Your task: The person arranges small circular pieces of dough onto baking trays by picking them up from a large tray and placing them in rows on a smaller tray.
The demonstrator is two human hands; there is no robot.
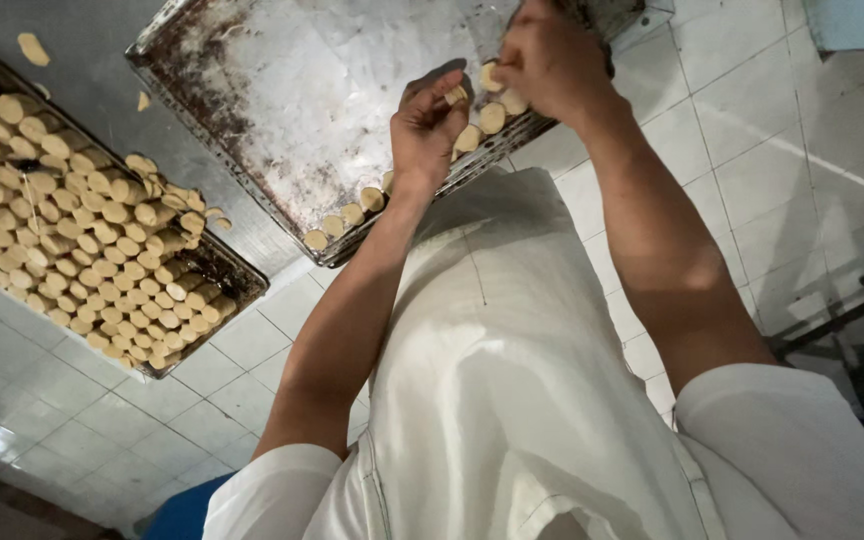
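Observation:
My left hand (430, 128) pinches a small round pale dough piece (456, 95) over the near edge of a worn metal baking tray (282, 90). My right hand (550, 58) grips several similar dough rounds (493, 78) at the same edge, a little further right. A short row of dough rounds (352, 215) lies along the tray's near rim, and two more (482, 125) sit between my hands. The tray's middle is bare, stained metal. My white apron fills the lower part of the view.
A second dark tray (232, 270) at the left is packed with several rows of dough rounds (72, 230). A loose piece (32, 48) lies on the grey tabletop. White floor tiles (752, 150) and a dark stool frame (852, 320) are on the right.

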